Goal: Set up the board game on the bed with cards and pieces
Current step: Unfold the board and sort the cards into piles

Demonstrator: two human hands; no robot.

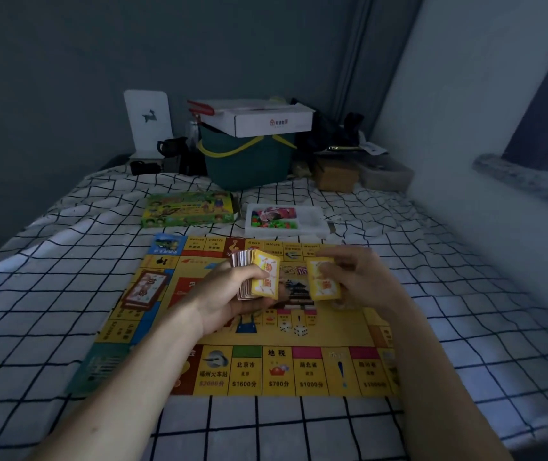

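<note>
A yellow game board (276, 371) lies flat on the checked bed sheet. Above its middle my left hand (229, 294) grips a thick stack of yellow-backed cards (259, 277), held upright. My right hand (359, 277) pinches a smaller bunch of the same cards (324, 279) just to the right of the stack, a small gap between the two. Two white dice (294, 328) sit on the board below my hands. A brown-framed pile of cards (144, 289) rests on the board's left side.
Beyond the board lie the green game box (188, 209) and a white tray (312, 224) of coloured pieces. At the bed's far end stand a green basket (249, 164) with a white carton on top, a mug and small boxes. A wall runs along the right.
</note>
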